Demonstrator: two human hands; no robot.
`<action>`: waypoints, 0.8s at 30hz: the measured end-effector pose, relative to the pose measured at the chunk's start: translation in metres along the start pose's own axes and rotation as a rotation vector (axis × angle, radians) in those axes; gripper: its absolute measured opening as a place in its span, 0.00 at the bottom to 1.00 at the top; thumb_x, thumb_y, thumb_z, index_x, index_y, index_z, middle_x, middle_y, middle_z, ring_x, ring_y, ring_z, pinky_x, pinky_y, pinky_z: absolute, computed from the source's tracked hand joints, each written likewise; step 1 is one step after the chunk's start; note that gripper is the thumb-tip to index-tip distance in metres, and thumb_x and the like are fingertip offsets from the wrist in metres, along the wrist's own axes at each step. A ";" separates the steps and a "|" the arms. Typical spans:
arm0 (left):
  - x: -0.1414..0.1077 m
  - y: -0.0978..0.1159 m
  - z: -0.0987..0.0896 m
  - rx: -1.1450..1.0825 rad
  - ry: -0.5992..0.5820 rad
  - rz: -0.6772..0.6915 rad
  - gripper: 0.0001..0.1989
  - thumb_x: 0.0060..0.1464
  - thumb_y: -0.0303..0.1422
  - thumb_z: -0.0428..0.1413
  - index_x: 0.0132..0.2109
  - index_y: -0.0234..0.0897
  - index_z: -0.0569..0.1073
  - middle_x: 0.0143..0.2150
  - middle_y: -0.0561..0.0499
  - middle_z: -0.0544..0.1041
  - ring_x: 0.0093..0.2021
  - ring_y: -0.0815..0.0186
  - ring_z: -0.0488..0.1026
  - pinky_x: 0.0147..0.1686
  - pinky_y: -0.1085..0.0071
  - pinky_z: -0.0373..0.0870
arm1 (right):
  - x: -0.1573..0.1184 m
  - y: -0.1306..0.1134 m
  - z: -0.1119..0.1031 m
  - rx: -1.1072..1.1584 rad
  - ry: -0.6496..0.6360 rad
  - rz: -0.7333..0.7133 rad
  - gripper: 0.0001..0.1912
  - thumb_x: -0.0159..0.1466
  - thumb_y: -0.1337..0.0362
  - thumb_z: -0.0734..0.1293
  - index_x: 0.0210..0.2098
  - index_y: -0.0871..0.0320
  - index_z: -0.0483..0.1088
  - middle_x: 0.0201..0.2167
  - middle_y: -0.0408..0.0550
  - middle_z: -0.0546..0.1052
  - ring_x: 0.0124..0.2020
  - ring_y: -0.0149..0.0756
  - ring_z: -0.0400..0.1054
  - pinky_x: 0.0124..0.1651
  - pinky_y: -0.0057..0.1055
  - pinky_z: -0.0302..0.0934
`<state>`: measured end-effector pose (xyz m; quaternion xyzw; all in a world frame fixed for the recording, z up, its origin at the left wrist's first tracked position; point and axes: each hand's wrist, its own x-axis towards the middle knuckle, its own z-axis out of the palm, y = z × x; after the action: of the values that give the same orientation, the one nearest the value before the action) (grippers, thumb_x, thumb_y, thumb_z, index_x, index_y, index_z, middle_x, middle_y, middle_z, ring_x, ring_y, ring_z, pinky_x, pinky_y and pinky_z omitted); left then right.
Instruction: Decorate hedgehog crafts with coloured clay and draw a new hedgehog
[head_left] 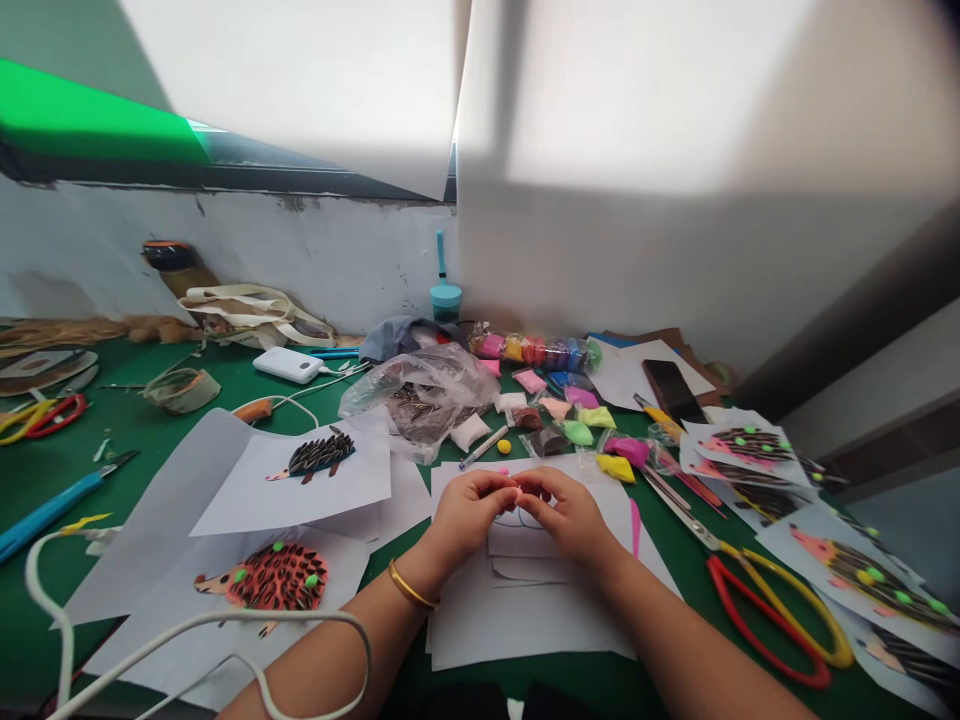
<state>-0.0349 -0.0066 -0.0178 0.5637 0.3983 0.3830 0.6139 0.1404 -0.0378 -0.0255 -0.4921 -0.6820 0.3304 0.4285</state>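
Head view: at lower centre, the hands, left and right, pinch a small, soft-looking pink lump between their fingertips, above smooth white paper.

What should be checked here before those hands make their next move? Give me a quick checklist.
1. Small pink piece held: ok, between the fingertips of the left hand and right hand.
2. White paper beneath the hands: ok.
3. Marks on that paper fully visible: cannot tell, the hands may hide some.
4. Large scissors away from the hands: ok, lying to their right.
5. White cord out of the left forearm's way: not ok, it crosses in front of it in this view.
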 end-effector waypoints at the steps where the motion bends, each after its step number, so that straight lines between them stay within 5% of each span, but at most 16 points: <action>1: 0.000 -0.001 0.001 0.008 0.003 0.012 0.12 0.48 0.38 0.62 0.35 0.32 0.79 0.29 0.49 0.77 0.30 0.67 0.71 0.33 0.71 0.68 | 0.000 0.000 0.000 -0.001 0.003 0.006 0.13 0.65 0.55 0.67 0.45 0.54 0.76 0.38 0.48 0.79 0.39 0.39 0.72 0.41 0.33 0.65; 5: -0.003 -0.003 0.005 -0.031 0.017 0.057 0.14 0.53 0.40 0.59 0.41 0.33 0.76 0.31 0.49 0.78 0.31 0.66 0.74 0.34 0.70 0.70 | 0.001 -0.002 -0.002 -0.029 0.003 -0.052 0.13 0.67 0.57 0.65 0.47 0.52 0.77 0.37 0.47 0.80 0.39 0.38 0.71 0.43 0.33 0.63; 9: -0.004 -0.005 0.004 -0.086 0.037 0.048 0.15 0.56 0.41 0.57 0.45 0.37 0.68 0.33 0.49 0.80 0.34 0.64 0.77 0.36 0.68 0.73 | 0.001 -0.005 -0.003 -0.077 0.040 -0.079 0.12 0.68 0.56 0.64 0.36 0.53 0.78 0.32 0.46 0.79 0.35 0.37 0.70 0.40 0.32 0.62; 13: -0.003 -0.007 0.000 0.031 0.002 0.084 0.15 0.56 0.41 0.58 0.45 0.36 0.72 0.33 0.48 0.80 0.34 0.64 0.77 0.35 0.69 0.73 | -0.001 -0.005 -0.002 -0.138 0.061 -0.089 0.12 0.67 0.56 0.65 0.32 0.54 0.76 0.31 0.45 0.78 0.35 0.37 0.70 0.40 0.33 0.61; 19: -0.004 -0.006 -0.001 0.243 0.048 0.277 0.09 0.53 0.38 0.62 0.41 0.40 0.81 0.40 0.48 0.82 0.42 0.61 0.77 0.45 0.67 0.72 | -0.001 0.002 -0.001 -0.041 -0.022 -0.053 0.16 0.69 0.54 0.61 0.39 0.54 0.77 0.34 0.47 0.79 0.37 0.38 0.71 0.41 0.33 0.63; 24: -0.004 -0.003 -0.002 0.158 0.103 0.242 0.06 0.54 0.34 0.61 0.38 0.38 0.81 0.35 0.49 0.81 0.36 0.63 0.77 0.39 0.69 0.73 | 0.000 0.001 -0.002 0.032 -0.002 -0.018 0.16 0.68 0.53 0.62 0.46 0.54 0.76 0.41 0.49 0.79 0.43 0.39 0.72 0.46 0.34 0.65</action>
<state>-0.0377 -0.0097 -0.0207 0.6336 0.3876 0.4501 0.4957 0.1427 -0.0372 -0.0255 -0.4787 -0.6814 0.3381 0.4384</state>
